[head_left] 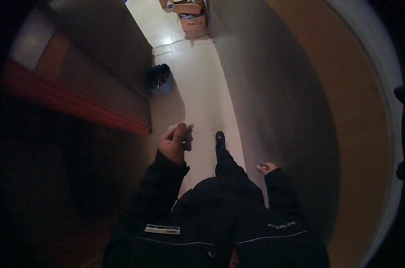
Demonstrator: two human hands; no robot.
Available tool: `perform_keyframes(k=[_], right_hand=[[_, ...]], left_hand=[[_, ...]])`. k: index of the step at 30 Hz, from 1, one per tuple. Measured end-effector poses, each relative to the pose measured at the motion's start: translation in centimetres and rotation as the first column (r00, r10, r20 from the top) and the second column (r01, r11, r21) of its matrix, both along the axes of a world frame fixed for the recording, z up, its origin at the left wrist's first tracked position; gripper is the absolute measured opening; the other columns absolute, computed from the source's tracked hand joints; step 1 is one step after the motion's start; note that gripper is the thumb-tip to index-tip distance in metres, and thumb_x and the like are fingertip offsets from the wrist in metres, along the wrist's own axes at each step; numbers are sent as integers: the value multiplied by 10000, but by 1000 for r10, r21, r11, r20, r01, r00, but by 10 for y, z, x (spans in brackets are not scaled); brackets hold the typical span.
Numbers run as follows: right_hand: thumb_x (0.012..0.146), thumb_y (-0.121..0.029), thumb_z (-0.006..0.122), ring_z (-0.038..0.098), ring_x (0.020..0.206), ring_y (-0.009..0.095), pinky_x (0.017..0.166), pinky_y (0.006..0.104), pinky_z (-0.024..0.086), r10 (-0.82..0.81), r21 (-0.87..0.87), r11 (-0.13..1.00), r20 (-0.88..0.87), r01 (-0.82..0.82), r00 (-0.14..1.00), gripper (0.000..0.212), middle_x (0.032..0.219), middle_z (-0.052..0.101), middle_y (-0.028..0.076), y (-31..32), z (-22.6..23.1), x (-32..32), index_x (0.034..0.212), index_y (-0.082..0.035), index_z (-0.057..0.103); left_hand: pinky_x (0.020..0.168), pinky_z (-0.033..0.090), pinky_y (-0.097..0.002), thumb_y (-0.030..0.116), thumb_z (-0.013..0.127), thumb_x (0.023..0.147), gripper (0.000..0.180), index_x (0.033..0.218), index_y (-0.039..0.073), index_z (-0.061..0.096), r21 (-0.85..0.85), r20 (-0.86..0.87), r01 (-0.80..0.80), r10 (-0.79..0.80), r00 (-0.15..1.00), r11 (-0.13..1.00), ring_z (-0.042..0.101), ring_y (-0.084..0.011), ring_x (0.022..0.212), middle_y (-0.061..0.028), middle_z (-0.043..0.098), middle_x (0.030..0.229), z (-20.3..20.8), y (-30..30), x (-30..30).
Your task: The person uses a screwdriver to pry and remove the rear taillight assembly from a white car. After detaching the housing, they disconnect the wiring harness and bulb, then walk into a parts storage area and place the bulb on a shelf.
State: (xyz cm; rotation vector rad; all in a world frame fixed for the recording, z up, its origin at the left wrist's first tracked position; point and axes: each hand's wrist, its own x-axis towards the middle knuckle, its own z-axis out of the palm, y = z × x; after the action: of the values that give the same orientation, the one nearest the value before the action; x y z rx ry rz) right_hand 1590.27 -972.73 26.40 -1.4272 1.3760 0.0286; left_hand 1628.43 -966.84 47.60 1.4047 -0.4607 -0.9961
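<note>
My left hand (pixel 174 142) is raised in front of my body, its fingers closed in a pinch. From between thumb and fingers juts a small pale, shiny piece (pixel 191 127), too small and dim to tell its kind. Lower and to the right, my right hand (pixel 268 168) hangs beside the grey wall with its fingers curled in. A whitish spot shows at its fingertips, and whether it holds anything cannot be made out. Both arms wear dark sleeves.
I stand in a narrow passage with a pale tiled floor (pixel 198 89). A blue bin (pixel 161 82) with dark contents is by the left side. Cardboard boxes (pixel 194 24) sit at the far end. A grey wall (pixel 274 89) runs along the right, and a red ledge (pixel 77 98) along the left.
</note>
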Motion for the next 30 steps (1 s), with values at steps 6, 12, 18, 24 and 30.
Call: perform_keyframes(k=[6,12,18,24,30], right_hand=[[903,-441,742,673,877,222,785,354,544,-157,216,968,119,129,980,512,1009,708,124,-249,-2,207,1164,-2,707],[907,-406,749,626,755,179,713,330,522,242,-216,952,104,-216,965,460,825,688,63,-479,28,404,1100,11,723],[895,-443,728,692,1047,312,915,389,543,236,50,972,-224,-231,946,518,1128,723,201,-599,75,468,1207,-30,699],[899,-423,736,705,976,277,865,367,556,95,-17,995,-151,-98,984,500,1109,733,174,-757,98,592,1187,-16,704],[910,-297,752,699,879,239,801,348,561,113,-120,988,168,-93,979,367,1066,739,143,-972,139,814,1149,-20,718]], left_hand=[[516,418,-268,421,678,973,437,909,-11,715,158,87,-180,168,982,971,546,-123,545,-52,638,698,51,-170,119],[483,405,-292,466,684,958,473,852,6,708,161,156,-155,130,979,975,573,-136,543,-69,643,654,29,-327,285],[578,534,-310,365,664,991,363,1097,26,737,355,-181,214,-158,971,910,650,-156,642,-108,728,840,-29,-495,421],[713,613,-362,289,625,1021,319,1206,46,718,430,-176,580,-565,806,692,727,-222,952,-113,743,1119,-63,-729,560],[738,622,-378,325,610,1023,376,1211,12,701,290,51,605,-643,764,742,698,-211,1001,-102,644,1342,-80,-953,708]])
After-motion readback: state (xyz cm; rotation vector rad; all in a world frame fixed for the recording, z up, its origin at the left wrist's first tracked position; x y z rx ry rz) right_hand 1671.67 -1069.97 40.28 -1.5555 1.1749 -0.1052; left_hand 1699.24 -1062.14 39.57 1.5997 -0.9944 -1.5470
